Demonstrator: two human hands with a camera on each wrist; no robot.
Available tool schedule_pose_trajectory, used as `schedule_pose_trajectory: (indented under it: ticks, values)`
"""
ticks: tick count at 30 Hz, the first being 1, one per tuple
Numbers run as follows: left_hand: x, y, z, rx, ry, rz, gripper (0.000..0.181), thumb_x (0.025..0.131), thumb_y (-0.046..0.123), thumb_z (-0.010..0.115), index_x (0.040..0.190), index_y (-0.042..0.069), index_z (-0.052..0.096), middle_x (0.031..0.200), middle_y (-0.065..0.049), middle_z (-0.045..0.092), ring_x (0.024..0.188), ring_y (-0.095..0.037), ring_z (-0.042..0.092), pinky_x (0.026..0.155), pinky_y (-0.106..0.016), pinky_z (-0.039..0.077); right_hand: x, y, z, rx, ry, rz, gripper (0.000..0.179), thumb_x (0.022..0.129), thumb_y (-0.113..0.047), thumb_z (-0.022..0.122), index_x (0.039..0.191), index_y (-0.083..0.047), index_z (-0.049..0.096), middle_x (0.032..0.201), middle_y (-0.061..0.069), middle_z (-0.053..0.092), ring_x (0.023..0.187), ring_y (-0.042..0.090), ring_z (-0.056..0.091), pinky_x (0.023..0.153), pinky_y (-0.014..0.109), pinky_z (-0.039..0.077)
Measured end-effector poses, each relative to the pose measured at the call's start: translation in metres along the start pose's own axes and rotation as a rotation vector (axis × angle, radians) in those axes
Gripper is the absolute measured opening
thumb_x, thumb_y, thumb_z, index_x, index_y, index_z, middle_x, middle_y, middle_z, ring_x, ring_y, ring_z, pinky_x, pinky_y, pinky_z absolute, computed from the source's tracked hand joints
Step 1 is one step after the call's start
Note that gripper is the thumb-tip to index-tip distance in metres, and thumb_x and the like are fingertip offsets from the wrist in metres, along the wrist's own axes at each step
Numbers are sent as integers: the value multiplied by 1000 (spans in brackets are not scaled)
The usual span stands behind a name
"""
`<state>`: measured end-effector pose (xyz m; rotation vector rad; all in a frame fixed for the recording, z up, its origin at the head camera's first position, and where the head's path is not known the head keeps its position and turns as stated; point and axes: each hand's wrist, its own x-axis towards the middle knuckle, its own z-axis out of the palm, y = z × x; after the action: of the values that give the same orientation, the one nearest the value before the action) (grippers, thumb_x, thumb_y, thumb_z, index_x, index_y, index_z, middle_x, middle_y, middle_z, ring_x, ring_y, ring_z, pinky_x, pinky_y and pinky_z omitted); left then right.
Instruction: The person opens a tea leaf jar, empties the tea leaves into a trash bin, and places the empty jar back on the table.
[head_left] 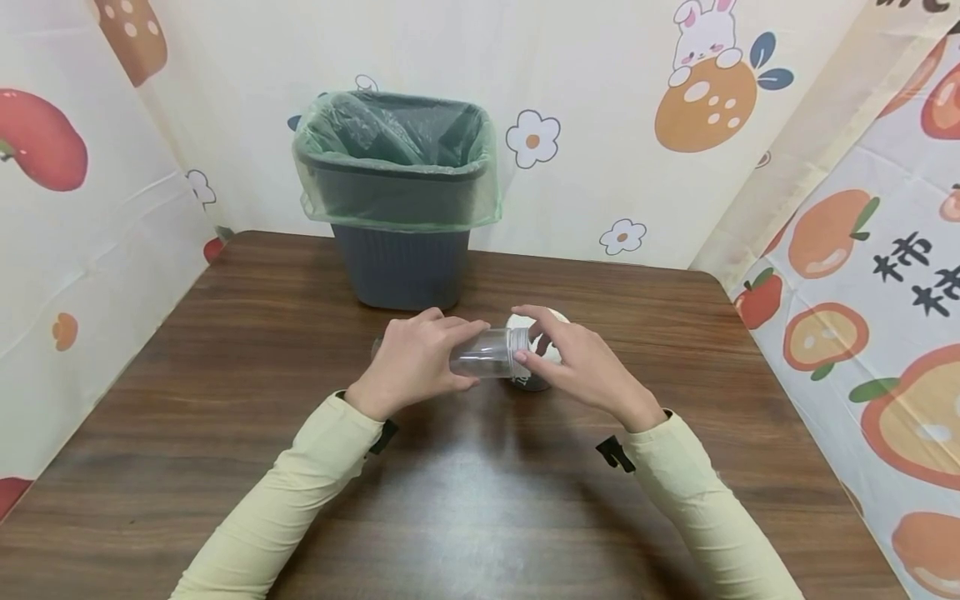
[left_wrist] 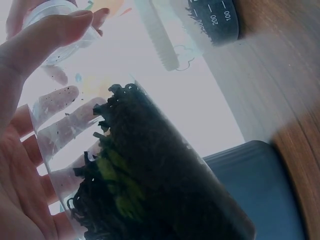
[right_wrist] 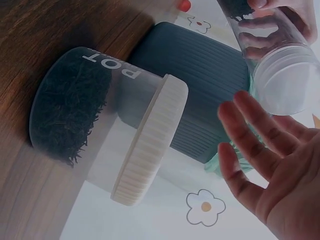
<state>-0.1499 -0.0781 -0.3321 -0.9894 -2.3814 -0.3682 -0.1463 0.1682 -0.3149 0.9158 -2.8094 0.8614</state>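
My left hand grips a clear plastic jar lying sideways in the air, its screw cap pointing right. Dark dried leaves fill part of it, and the left fingers show through its wall. Around the cap end is my right hand, its fingers spread; whether the thumb touches the cap is unclear. The right wrist view has the other fingers loosely extended and gripping nothing. Just behind that hand, a larger clear jar with a white ribbed lid stands on the table, holding dark shredded leaves.
A dark grey bin with a pale green liner stands at the back of the brown wooden table. Patterned cloth with fruit and flowers hangs behind it and on both sides.
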Motion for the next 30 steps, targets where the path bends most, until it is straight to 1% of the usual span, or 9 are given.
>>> schedule_pose_trajectory:
  ticks: [2,5,8,11,13,16,20,25,30]
  values:
    - [0,0,0,-1,0,4,61,60,41,86,113,19,69,99,4,71,74,-19,60,50,-34,49,0,1,0,7,12,-14,54,91,-44,59,138,-24,43,91,-9,61,83,5,57,68,31,46]
    - [0,0,1,0,1,10,60,60,41,87,113,19,69,98,3,71,74,-19,60,50,-34,50,0,2,0,18,28,-43,58,87,-39,66,137,-23,44,94,-8,61,86,8,58,70,32,47]
    - [0,0,2,4,2,12,60,60,41,86,113,19,69,98,4,71,74,-19,60,50,-34,50,-1,4,0,36,30,-91,63,84,-33,71,138,-19,43,104,-7,60,92,11,58,75,33,48]
    - [1,0,3,7,0,10,61,59,40,86,113,19,69,98,4,71,74,-19,60,50,-34,49,-1,6,1,67,32,-157,66,81,-28,74,138,-15,43,115,-5,56,97,12,57,79,34,48]
    - [1,0,3,6,-2,9,61,59,40,86,113,19,69,98,4,71,74,-19,60,50,-34,49,0,7,1,81,39,-202,67,80,-25,76,137,-13,43,119,-6,54,99,12,55,80,33,48]
    - [1,0,4,5,-1,8,61,59,40,87,113,19,69,98,4,71,74,-19,59,50,-34,49,1,8,2,87,55,-257,66,78,-22,76,135,-13,44,121,-5,52,101,12,55,82,33,48]
    - [1,-1,4,7,4,7,60,59,40,86,113,19,69,98,5,71,74,-19,59,49,-35,49,2,9,3,78,71,-307,64,76,-18,76,133,-11,45,121,-4,52,102,13,54,83,33,47]
    - [0,-2,5,2,4,3,60,59,40,86,113,20,69,98,5,71,75,-19,59,49,-35,49,3,8,3,83,80,-343,61,75,-15,76,128,-8,47,122,-2,52,102,14,53,84,35,47]
    - [-1,-2,5,-5,11,-1,61,59,41,86,114,21,69,99,5,71,75,-18,60,49,-35,49,2,9,4,107,83,-360,54,75,-14,77,120,-8,48,117,-2,52,103,13,52,88,38,46]
